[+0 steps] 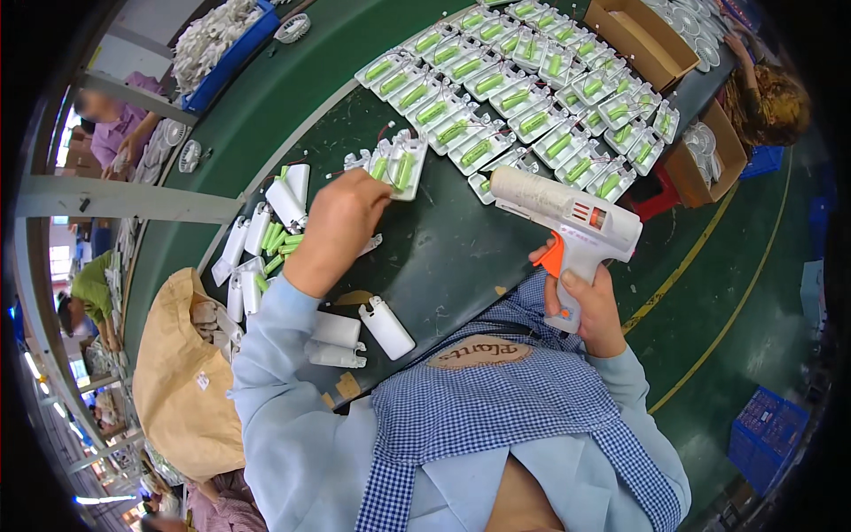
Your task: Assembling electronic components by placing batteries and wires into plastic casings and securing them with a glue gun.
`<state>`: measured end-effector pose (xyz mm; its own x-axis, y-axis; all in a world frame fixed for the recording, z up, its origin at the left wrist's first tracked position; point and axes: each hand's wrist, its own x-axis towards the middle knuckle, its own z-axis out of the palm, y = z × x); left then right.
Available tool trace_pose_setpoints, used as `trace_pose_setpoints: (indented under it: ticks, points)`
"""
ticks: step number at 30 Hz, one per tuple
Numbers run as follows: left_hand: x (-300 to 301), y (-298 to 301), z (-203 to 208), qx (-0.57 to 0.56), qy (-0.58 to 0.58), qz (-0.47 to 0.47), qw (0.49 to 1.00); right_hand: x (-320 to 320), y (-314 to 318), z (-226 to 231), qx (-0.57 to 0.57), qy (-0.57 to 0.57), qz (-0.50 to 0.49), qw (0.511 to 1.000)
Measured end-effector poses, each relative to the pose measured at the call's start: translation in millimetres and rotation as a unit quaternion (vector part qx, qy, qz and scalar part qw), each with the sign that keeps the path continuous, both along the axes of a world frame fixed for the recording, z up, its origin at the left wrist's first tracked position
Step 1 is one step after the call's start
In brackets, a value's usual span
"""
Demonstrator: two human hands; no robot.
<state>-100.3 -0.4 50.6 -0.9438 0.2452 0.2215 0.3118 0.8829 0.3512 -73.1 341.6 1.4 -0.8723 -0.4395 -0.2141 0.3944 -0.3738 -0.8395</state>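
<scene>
Bench (425,275): dark green, scuffed top, marks near the lower edge. At the far side, white casings (563,146) in slanting rows, open side up, green cells and thin wires inside. At the left, a loose heap of green cells (273,241) among white shells (285,202); more white covers (387,328) near the bench's lower edge. Beside the bench, a tan sack (177,399), mouth open, pale parts within.

Room: green belt (292,97) along the far left, with a blue bin (208,93) of white parts beyond; grey metal frame (124,196) crossing the left side. At the right, cardboard boxes (640,44), white fan grilles (700,146) in the nearer one; green floor (683,346) with yellow lines (696,253); blue crate (767,434). Co-workers: a person in purple (133,133) and a person in green (93,288) at the left, another person (771,97) at upper right.

Left hand (344,226): half closed, knuckles up, fingers bent at the near edge of a cell-fitted casing (408,173), apart from the rows; fingertips partly hidden, firmness of grip impossible to tell.

Right hand (585,306): wrapped around the handle of a white glue gun (576,213), finger at the orange trigger (551,255); barrel pointing up-left, over the bench edge near the casings.
</scene>
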Motion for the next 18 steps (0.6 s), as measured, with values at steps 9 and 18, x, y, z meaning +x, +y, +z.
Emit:
trace_pose_setpoints:
  ticks: [9,18]
  points:
    - [-42,-38,35,0.054,0.035,0.084,0.994,-5,-15,12,0.101,0.032,-0.008,0.994]
    - [-50,-51,15,0.357,-0.206,0.161,0.897,-12,-24,24,0.122,0.025,-0.010,0.992]
